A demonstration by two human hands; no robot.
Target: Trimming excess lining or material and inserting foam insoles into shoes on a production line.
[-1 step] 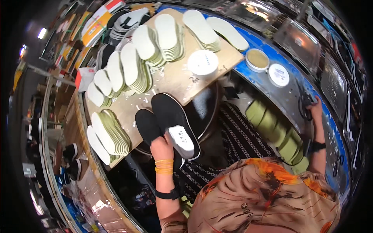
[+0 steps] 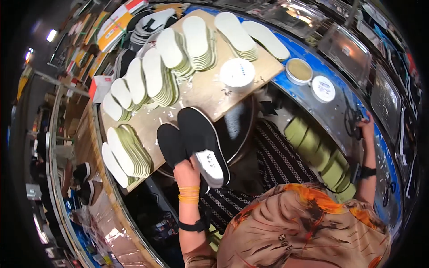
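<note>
My left hand grips two black insoles together and holds them over the near edge of a wooden board. The smaller insole lies to the left. The larger insole has a white patch at its heel, next to my fingers. My right hand reaches far right over a metal tabletop, its fingers closed around a small black object. Orange bands and a black strap are on my left wrist, and a dark band on my right.
Stacks of pale insoles cover the board, with more at its left end. A white round tub, an open tin and a white lid stand nearby. A row of green insoles leans beside my lap.
</note>
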